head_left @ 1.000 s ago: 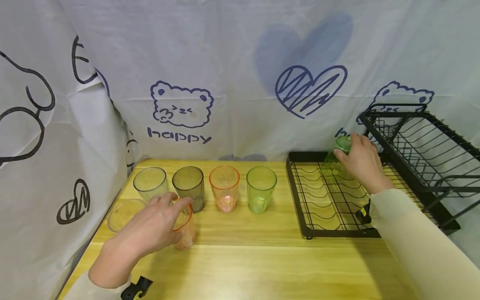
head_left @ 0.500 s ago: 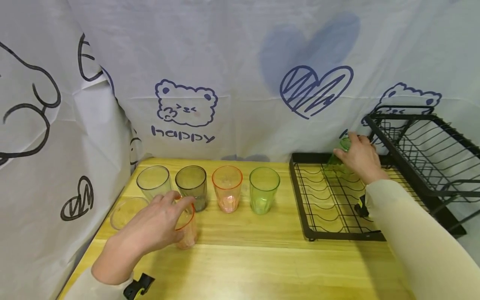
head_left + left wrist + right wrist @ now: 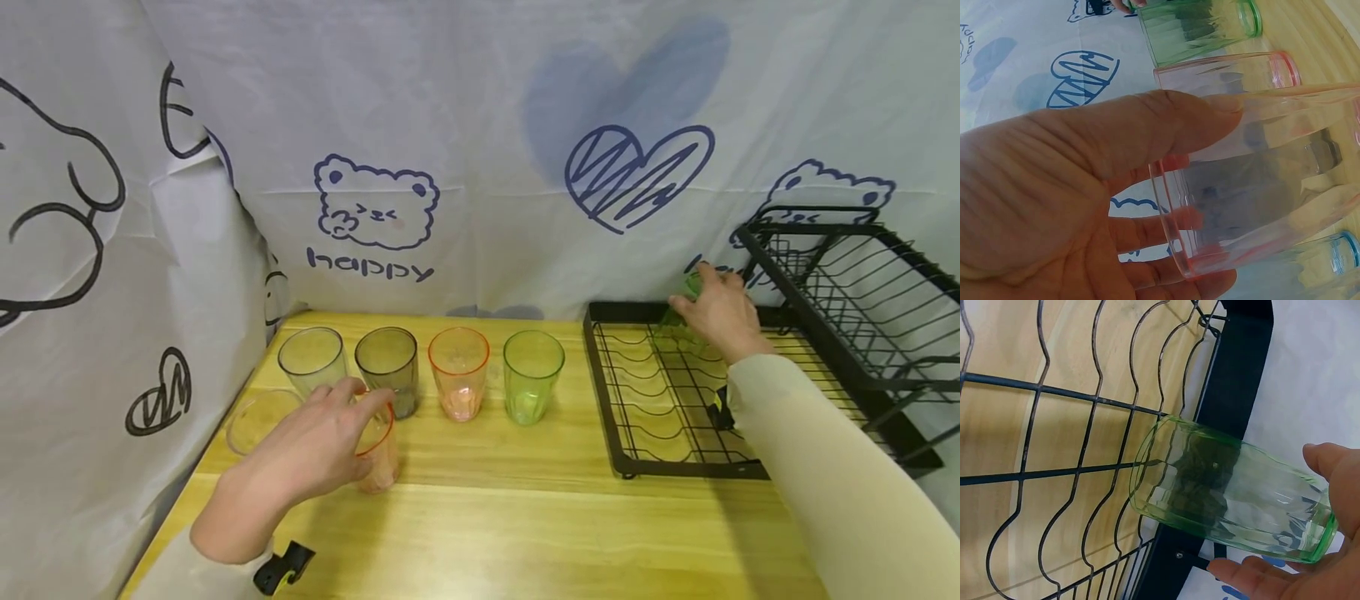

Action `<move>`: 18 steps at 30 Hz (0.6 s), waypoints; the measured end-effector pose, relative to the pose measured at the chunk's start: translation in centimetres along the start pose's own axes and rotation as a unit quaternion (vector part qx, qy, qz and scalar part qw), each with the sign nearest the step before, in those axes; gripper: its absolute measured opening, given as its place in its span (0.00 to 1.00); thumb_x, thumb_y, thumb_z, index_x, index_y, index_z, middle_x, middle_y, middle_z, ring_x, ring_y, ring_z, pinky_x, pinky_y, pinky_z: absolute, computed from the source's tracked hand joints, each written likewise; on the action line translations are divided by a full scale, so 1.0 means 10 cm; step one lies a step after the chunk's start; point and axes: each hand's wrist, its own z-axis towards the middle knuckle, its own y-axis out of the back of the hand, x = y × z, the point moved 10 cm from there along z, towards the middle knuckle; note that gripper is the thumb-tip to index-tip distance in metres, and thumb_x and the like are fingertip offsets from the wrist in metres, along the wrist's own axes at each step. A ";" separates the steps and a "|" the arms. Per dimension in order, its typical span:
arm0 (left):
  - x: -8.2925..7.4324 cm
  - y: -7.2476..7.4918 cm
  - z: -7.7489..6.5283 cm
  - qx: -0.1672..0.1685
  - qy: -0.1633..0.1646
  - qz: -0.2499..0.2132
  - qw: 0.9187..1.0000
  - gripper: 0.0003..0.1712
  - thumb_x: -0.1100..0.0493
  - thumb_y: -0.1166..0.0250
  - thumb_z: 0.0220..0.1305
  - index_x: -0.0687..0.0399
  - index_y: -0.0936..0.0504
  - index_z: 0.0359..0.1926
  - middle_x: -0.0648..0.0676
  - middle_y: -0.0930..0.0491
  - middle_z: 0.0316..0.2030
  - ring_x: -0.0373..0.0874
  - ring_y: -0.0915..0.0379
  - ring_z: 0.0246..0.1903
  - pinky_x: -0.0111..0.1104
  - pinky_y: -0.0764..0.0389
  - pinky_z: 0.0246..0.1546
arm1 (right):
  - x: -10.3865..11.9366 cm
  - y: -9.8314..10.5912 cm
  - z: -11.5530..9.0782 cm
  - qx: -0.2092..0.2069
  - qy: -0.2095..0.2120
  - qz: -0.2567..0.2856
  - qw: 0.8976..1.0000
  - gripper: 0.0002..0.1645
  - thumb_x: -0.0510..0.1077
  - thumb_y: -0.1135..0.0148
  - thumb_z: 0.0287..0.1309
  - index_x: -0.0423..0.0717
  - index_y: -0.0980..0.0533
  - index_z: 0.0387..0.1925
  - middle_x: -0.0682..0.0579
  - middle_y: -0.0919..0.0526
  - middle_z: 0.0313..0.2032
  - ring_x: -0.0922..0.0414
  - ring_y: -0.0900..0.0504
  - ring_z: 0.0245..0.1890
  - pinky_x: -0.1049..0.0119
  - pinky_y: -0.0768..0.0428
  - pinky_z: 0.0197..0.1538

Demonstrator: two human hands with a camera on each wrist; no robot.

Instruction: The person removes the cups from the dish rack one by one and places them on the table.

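My left hand [image 3: 311, 442] holds an orange-pink drinking glass [image 3: 382, 465] near its rim as it stands on the wooden table at the left. In the left wrist view the thumb lies along one side of this glass, and the fingers reach round the other. At the right, my right hand [image 3: 722, 315] grips a green glass [image 3: 1235, 494] by its thick base. That glass is upside down, its mouth at the wires of the black dish rack [image 3: 606, 408], close to the rack's back edge. In the head view the hand covers part of it.
Behind the left hand stand a clear glass [image 3: 311, 354], a dark grey glass [image 3: 390, 358], another orange-pink glass [image 3: 459, 375] and another green glass [image 3: 532, 379]. A further clear glass [image 3: 258, 421] is partly behind the left hand. The rack's raised upper basket [image 3: 862, 308] rises at the right.
The head view has shifted slightly, so the scene sits a little further right. The right hand and green glass have moved slightly relative to the rack; the left hand keeps its hold.
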 end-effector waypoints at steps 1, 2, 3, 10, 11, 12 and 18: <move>0.00 0.00 0.00 0.001 0.000 0.001 1.000 0.47 0.57 0.16 0.50 0.47 0.25 0.71 0.67 0.26 0.63 0.65 0.25 0.55 0.57 0.16 0.48 | 0.00 0.00 0.01 -0.001 0.000 0.001 1.000 0.54 0.63 0.47 0.77 0.45 0.62 0.85 0.19 0.59 0.77 0.17 0.46 0.71 0.21 0.42 0.70; 0.00 0.00 0.00 0.001 0.000 0.002 1.000 0.47 0.57 0.16 0.50 0.47 0.26 0.71 0.67 0.26 0.63 0.65 0.25 0.55 0.57 0.16 0.49 | 0.00 -0.01 0.01 -0.002 0.000 0.001 1.000 0.54 0.63 0.47 0.77 0.45 0.62 0.85 0.18 0.58 0.77 0.16 0.45 0.70 0.21 0.41 0.70; 0.00 0.00 0.00 0.002 0.000 0.002 1.000 0.47 0.57 0.16 0.50 0.47 0.26 0.71 0.67 0.26 0.63 0.65 0.25 0.55 0.57 0.16 0.49 | -0.01 -0.01 0.02 -0.003 -0.001 0.002 1.000 0.54 0.63 0.47 0.77 0.45 0.62 0.85 0.18 0.58 0.76 0.16 0.44 0.69 0.21 0.41 0.70; -0.01 0.00 0.00 0.003 0.002 -0.003 1.000 0.48 0.58 0.16 0.49 0.48 0.26 0.72 0.68 0.26 0.65 0.66 0.26 0.57 0.59 0.17 0.52 | -0.05 -0.02 0.07 -0.011 -0.009 0.007 1.000 0.53 0.64 0.48 0.77 0.45 0.61 0.85 0.15 0.53 0.73 0.16 0.39 0.64 0.21 0.35 0.65; -0.01 0.00 0.00 0.003 0.002 -0.004 1.000 0.48 0.58 0.16 0.49 0.48 0.26 0.72 0.68 0.26 0.65 0.66 0.26 0.57 0.59 0.17 0.52 | -0.06 -0.03 0.07 -0.011 -0.010 0.008 1.000 0.53 0.63 0.48 0.77 0.45 0.61 0.85 0.15 0.53 0.73 0.16 0.39 0.64 0.21 0.34 0.65; -0.01 0.00 0.00 0.003 0.002 -0.004 1.000 0.48 0.58 0.16 0.49 0.48 0.26 0.72 0.68 0.26 0.65 0.66 0.26 0.57 0.59 0.17 0.52 | -0.06 -0.03 0.07 -0.012 -0.011 0.009 1.000 0.53 0.63 0.48 0.77 0.45 0.60 0.85 0.15 0.53 0.72 0.16 0.38 0.64 0.21 0.34 0.65; -0.01 0.00 0.00 0.008 0.003 -0.003 1.000 0.48 0.58 0.17 0.50 0.47 0.26 0.72 0.69 0.26 0.65 0.66 0.25 0.56 0.58 0.16 0.51 | -0.06 -0.05 0.07 -0.021 -0.006 0.015 1.000 0.50 0.61 0.47 0.78 0.45 0.57 0.85 0.14 0.50 0.71 0.17 0.34 0.60 0.22 0.31 0.62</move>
